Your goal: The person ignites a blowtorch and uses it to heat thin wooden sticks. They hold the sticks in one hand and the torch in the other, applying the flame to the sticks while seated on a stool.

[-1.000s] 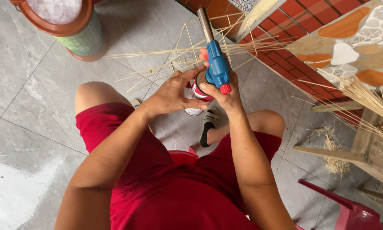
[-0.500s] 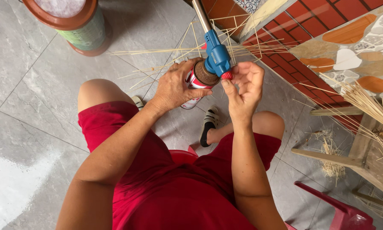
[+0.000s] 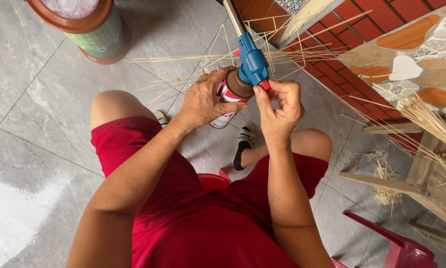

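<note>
Torch in hand over straw.
My left hand (image 3: 203, 101) wraps the gas can (image 3: 228, 97); right hand (image 3: 277, 106) pinches the red knob (image 3: 265, 85). Flame could catch straw sticks (image 3: 282, 52).

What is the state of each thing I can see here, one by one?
Gas can: held in the left hand, tilted.
Torch head: mounted on the can; no flame visible.
Red knob: pinched by right hand fingers.
Bamboo strips: scattered loose on the floor.
Pot: upright on the floor.
Red stool: standing at right, unused.
</note>
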